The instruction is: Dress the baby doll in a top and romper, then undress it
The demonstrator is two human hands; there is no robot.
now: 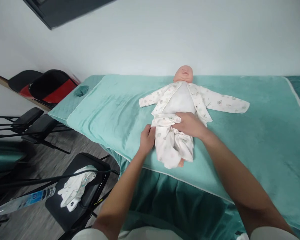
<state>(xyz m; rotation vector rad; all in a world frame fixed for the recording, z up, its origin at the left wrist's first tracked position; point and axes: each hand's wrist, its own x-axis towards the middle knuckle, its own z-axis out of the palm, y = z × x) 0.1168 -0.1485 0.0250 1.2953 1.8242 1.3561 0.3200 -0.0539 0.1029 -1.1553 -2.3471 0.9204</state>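
A baby doll [184, 74] lies on its back, its head toward the wall. It wears a white patterned jacket [222, 101], open at the front over a plain white undershirt or body [181, 98], with both sleeves spread. White patterned trousers [166, 146] cover its legs, and a bit of one foot shows at the lower hem. My left hand [147, 138] pinches the trousers' waist at the left side. My right hand [190, 124] grips the waistband near the middle, its fingertips partly hidden in the cloth.
The doll rests on a massage table with a green cover [252, 146], set against a white wall. At lower left a black chair [62, 203] carries white cloth [76, 186]. A plastic bottle [27, 200] and a dark cable [65, 176] are beside it. More folding chairs [50, 86] stand at left.
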